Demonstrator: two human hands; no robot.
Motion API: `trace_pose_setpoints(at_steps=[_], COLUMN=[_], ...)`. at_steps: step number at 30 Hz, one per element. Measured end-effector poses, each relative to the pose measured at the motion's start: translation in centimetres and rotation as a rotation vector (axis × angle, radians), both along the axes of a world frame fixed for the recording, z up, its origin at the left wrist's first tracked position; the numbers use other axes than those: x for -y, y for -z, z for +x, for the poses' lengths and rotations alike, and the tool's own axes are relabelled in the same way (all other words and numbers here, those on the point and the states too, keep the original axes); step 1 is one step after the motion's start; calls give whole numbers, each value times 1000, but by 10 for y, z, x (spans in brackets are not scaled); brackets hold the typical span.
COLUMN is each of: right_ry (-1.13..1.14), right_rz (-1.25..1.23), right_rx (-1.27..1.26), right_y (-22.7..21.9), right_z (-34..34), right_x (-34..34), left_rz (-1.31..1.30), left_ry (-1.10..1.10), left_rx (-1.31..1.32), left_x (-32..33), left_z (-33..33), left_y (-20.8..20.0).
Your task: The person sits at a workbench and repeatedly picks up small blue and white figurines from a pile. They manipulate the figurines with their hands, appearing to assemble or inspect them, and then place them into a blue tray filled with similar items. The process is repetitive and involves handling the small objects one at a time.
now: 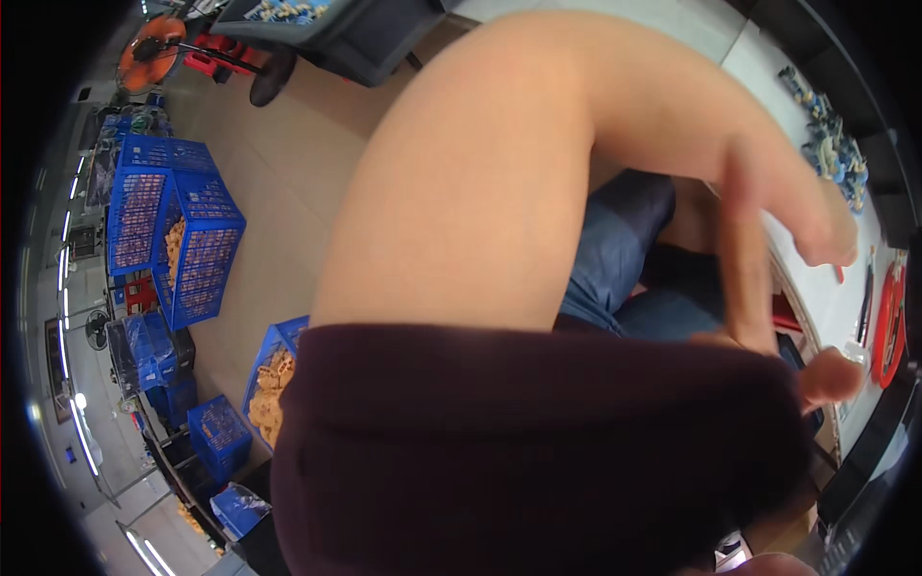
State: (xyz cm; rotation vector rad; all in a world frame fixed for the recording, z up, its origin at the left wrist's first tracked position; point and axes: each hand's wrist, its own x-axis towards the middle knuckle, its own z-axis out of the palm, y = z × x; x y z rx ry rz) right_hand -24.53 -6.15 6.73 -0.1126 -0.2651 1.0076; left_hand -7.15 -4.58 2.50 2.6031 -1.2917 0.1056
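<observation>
My left arm (461,221), bare below a dark sleeve (538,422), bends at the elbow across most of the picture. At its far end my left hand (816,223) is over the edge of a white table (768,86), its fingers smeared and partly turned away. My right hand (834,376) shows only in part beyond the sleeve, close to the table edge, and is blurred. What either hand holds, if anything, cannot be made out. Several small blue-and-white parts (834,154) lie on the table near my left hand. Blue trousers (615,254) show below my arm.
Blue plastic crates (206,259) stand on the floor at the left, some with tan pieces (271,398). A black fan with an orange guard (154,53) and a dark grey bin (355,43) are at the upper left. A red ring-shaped thing (891,326) is at the far right.
</observation>
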Motion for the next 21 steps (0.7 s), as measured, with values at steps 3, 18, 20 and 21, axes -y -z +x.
trace_pose_setpoints(at_steps=[3,18,20,21], right_ry=[43,151,130,132], right_rz=[20,591,744,716], right_rx=[78,-144,-236,-209], right_y=[1,14,28,24], right_z=[7,-61,-66,-67], right_x=[-2,-31,-39,-39], left_rz=[78,46,10,34], left_ry=[10,4,-43,-49], left_rx=[73,13,6,7], left_x=[-3,-8,-20,-24], left_z=[-1,-8,-4,-8], left_y=[-11,-27,-12,-20])
